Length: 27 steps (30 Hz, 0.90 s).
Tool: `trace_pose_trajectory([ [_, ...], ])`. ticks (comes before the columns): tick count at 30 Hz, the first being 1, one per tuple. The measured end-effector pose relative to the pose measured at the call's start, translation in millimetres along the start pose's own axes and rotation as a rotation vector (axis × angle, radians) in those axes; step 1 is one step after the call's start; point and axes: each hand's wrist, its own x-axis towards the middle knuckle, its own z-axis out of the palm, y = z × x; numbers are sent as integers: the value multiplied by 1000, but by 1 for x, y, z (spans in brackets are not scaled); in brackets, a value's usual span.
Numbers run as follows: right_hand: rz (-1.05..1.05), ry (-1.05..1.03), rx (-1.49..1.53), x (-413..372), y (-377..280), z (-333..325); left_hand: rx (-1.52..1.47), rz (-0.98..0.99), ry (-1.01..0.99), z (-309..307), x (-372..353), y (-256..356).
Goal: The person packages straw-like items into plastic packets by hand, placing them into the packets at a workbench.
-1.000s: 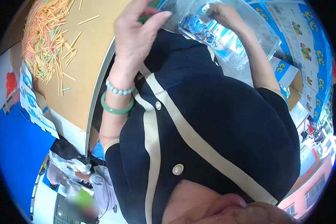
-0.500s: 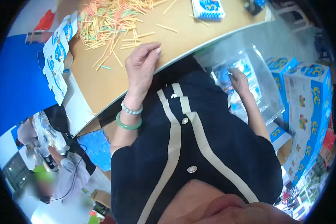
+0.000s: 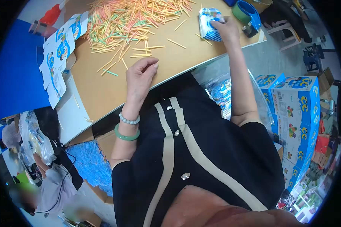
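My left hand (image 3: pixel 142 77), with a beaded bracelet and a green bangle at the wrist, rests at the table's near edge. Its fingers are curled in, and whether something small is between them is too small to tell. My right hand (image 3: pixel 226 31) reaches over the table (image 3: pixel 170 60) and grips the upper part of a blue and white packet (image 3: pixel 207 22) on its surface. A big pile of thin pastel sticks (image 3: pixel 129 22) covers the far side, with a few loose ones near the packet.
Flattened printed cartons (image 3: pixel 60 53) lie at the left edge. A green tape roll (image 3: pixel 243 12) stands at the far right corner. Below the edge is a clear bag of packets (image 3: pixel 220 92); stacked blue and white boxes (image 3: pixel 295 109) stand right. A co-worker (image 3: pixel 53 185) is at lower left.
My right hand has moved from the clear bag up to the packet on the table and taken hold of it. The view has shifted, showing more of the stick pile. My left hand stays curled.
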Motion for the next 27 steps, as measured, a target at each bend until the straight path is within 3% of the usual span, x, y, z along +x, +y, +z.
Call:
trace_pose_trajectory([
  [4, -48, 112, 201, 9, 23, 1, -130, -70, -38, -2, 1, 4],
  [9, -95, 171, 118, 5, 14, -16, -173, -73, -41, 3, 3, 10],
  [12, -228, 137, 687, -24, -17, -35, -233, -103, -3, 9, 1, 20],
  [14, -178, -179, 888, -79, -77, -38, -347, 15, 76, 19, -1, 30],
  [16, -97, -561, 775, -123, -106, -22, -412, -44, 70, 14, -3, 26],
  [18, -146, -734, 860, -149, -107, 13, -589, -127, -24, 7, -6, 23],
  [23, -76, -1004, 934, -156, -139, 33, -641, -154, 84, -33, -17, 5],
  [27, -300, -1091, 639, -126, -171, 50, -706, -26, 329, -62, -23, -1],
])
